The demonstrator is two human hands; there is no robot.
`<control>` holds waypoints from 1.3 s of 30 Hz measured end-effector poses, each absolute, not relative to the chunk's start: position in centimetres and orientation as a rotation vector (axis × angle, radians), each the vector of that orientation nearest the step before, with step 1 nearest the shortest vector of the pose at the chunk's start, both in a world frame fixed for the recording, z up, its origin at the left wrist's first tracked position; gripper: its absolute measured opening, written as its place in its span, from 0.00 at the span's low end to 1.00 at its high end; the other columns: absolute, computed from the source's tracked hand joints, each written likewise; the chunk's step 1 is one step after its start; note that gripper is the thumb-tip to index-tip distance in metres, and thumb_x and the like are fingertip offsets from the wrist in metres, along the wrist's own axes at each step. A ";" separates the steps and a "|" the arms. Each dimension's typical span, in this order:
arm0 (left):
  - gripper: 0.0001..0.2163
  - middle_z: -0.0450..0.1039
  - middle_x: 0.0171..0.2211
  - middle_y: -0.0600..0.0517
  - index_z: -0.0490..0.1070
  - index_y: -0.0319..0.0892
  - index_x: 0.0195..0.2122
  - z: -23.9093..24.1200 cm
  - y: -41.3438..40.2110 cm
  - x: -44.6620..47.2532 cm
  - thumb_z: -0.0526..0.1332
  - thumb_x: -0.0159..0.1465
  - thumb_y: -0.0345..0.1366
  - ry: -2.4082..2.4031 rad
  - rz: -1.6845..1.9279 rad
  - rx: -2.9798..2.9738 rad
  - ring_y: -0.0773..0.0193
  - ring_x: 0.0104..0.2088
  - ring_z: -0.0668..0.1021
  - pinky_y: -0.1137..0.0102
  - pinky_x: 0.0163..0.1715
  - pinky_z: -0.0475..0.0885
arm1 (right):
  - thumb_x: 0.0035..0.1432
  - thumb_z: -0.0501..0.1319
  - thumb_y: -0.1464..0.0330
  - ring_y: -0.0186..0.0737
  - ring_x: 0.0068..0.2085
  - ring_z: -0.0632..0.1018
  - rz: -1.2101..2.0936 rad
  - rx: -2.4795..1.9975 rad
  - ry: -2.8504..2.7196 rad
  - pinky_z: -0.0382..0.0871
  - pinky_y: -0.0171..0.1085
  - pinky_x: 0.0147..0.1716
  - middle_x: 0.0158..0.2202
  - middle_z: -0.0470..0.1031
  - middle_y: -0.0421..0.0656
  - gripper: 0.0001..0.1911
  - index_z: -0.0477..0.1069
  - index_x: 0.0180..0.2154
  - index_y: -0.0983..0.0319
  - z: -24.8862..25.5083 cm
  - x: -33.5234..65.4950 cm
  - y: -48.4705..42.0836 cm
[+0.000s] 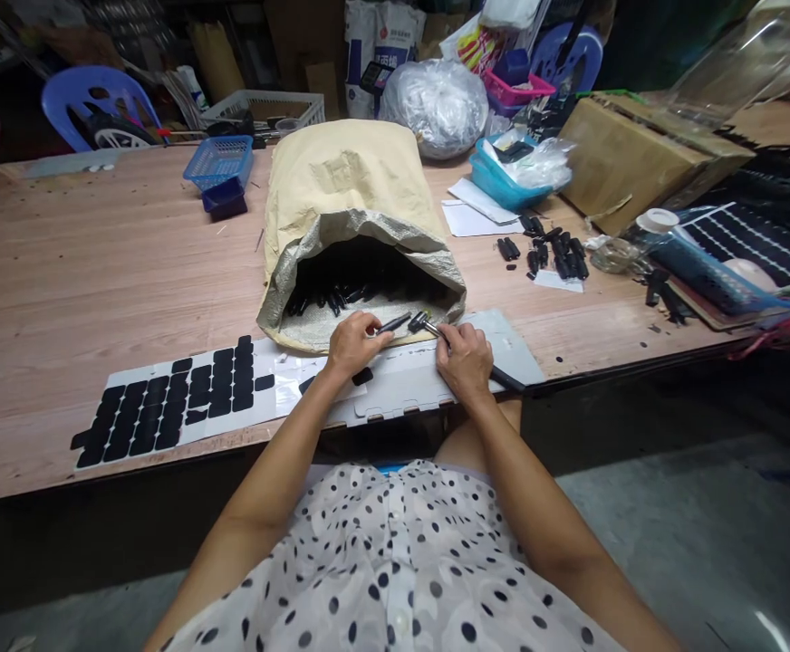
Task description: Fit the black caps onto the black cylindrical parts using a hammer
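At the grip itself we cannot make out much. The fingers of the left hand [351,344] cover the near end of a black rod [395,322]. The small dark cap [417,319] at the rod's far tip is too tiny for us to tell whether the two touch. We see the left hand clenched round the rod, which points toward three o'clock. The right hand [464,360] is closed on a tool [507,379]. Its metal tip reaches out at ten o'clock toward the cap, and its dark handle leaves the fist at four o'clock. Both hands rest on a pale sheet [395,398] at the near edge of the table [96,272]. One black pad [362,376] lies just under the left hand, and rows of pads [178,403] cover the sheet at nine o'clock. At twelve o'clock a sack [354,181] lies on its side with its mouth open toward the hands. We see black rods [337,299] inside, though the depths are too dark to count them. At two o'clock loose black parts [551,254] lie on the table. Beyond them a blue tray [496,188] holds clear plastic and dark bits we cannot identify, with a box [622,158] beside it. At eleven o'clock stands a blue basket [219,161], its contents hidden from us.
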State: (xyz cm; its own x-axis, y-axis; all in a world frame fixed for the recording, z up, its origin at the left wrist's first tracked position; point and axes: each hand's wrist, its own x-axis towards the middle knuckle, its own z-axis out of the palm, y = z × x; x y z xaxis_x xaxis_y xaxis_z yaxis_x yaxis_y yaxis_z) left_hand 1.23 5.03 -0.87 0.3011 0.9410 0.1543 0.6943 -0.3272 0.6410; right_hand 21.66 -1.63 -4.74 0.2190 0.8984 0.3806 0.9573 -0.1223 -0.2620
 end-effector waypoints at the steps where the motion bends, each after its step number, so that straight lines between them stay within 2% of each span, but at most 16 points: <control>1: 0.06 0.74 0.33 0.52 0.75 0.44 0.32 -1.0 4.0 0.6 0.68 0.60 0.40 1.403 0.705 2.149 0.61 0.34 0.76 0.67 0.35 0.70 | 0.64 0.55 0.70 0.48 0.42 0.66 -0.178 -2.053 -1.710 0.56 0.41 0.39 0.40 0.72 0.49 0.16 0.78 0.49 0.57 -4.7 21.7 -1.6; 10: 0.05 0.74 0.37 0.50 0.76 0.45 0.36 -2.7 0.7 0.8 0.69 0.59 0.36 1.360 0.651 2.225 0.57 0.40 0.76 0.64 0.43 0.72 | 0.65 0.55 0.69 0.47 0.42 0.66 -0.186 -2.059 -1.704 0.56 0.41 0.39 0.40 0.72 0.49 0.16 0.78 0.49 0.57 -4.6 21.8 -1.7; 15: 0.04 0.75 0.35 0.52 0.78 0.46 0.37 -2.8 1.2 1.4 0.67 0.61 0.36 1.322 0.637 2.205 0.57 0.39 0.76 0.62 0.44 0.71 | 0.66 0.55 0.68 0.47 0.42 0.66 -0.181 -2.066 -1.713 0.56 0.41 0.39 0.40 0.71 0.49 0.16 0.78 0.50 0.56 -4.8 22.0 -1.7; 21: 0.07 0.74 0.35 0.51 0.80 0.46 0.41 -3.1 1.1 1.4 0.66 0.61 0.35 1.303 0.663 2.187 0.57 0.40 0.76 0.62 0.44 0.72 | 0.66 0.54 0.67 0.47 0.40 0.66 -0.181 -2.039 -1.736 0.56 0.41 0.38 0.39 0.71 0.48 0.18 0.77 0.52 0.55 -5.0 22.7 -1.5; 26: 0.07 0.74 0.35 0.51 0.81 0.46 0.40 -2.9 1.1 1.6 0.66 0.61 0.35 1.314 0.652 2.168 0.56 0.40 0.76 0.62 0.46 0.72 | 0.69 0.51 0.66 0.46 0.40 0.69 -0.162 -1.958 -1.716 0.62 0.41 0.40 0.38 0.72 0.48 0.19 0.78 0.52 0.56 -3.9 22.6 -2.3; 31: 0.07 0.75 0.36 0.51 0.81 0.46 0.41 -2.9 1.0 1.7 0.66 0.62 0.35 1.312 0.652 2.153 0.56 0.41 0.77 0.62 0.46 0.72 | 0.71 0.49 0.64 0.45 0.44 0.75 -0.042 -1.795 -1.691 0.69 0.40 0.44 0.42 0.74 0.47 0.20 0.75 0.56 0.55 -2.1 21.7 -4.9; 35: 0.08 0.75 0.36 0.51 0.81 0.47 0.42 -3.0 1.1 1.7 0.66 0.62 0.35 1.304 0.679 2.149 0.57 0.40 0.77 0.62 0.46 0.72 | 0.71 0.49 0.64 0.44 0.45 0.78 0.104 -1.629 -1.720 0.72 0.41 0.47 0.43 0.77 0.47 0.20 0.75 0.55 0.57 -1.7 21.2 -6.6; 39: 0.07 0.75 0.35 0.51 0.81 0.47 0.41 -3.0 1.1 1.7 0.67 0.62 0.34 1.315 0.679 2.131 0.57 0.41 0.77 0.63 0.46 0.72 | 0.70 0.51 0.65 0.44 0.45 0.79 0.193 -1.659 -1.740 0.73 0.41 0.47 0.42 0.79 0.47 0.19 0.76 0.54 0.57 -2.2 20.8 -7.4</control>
State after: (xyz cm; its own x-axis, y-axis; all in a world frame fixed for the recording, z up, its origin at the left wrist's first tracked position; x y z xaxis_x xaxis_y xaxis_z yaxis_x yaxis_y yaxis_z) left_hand 1.74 1.14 -3.02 0.3968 0.9080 0.1348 0.6357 -0.3777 0.6732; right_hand 20.76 -7.38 -2.15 0.0806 0.9193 0.3852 0.8129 0.1630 -0.5592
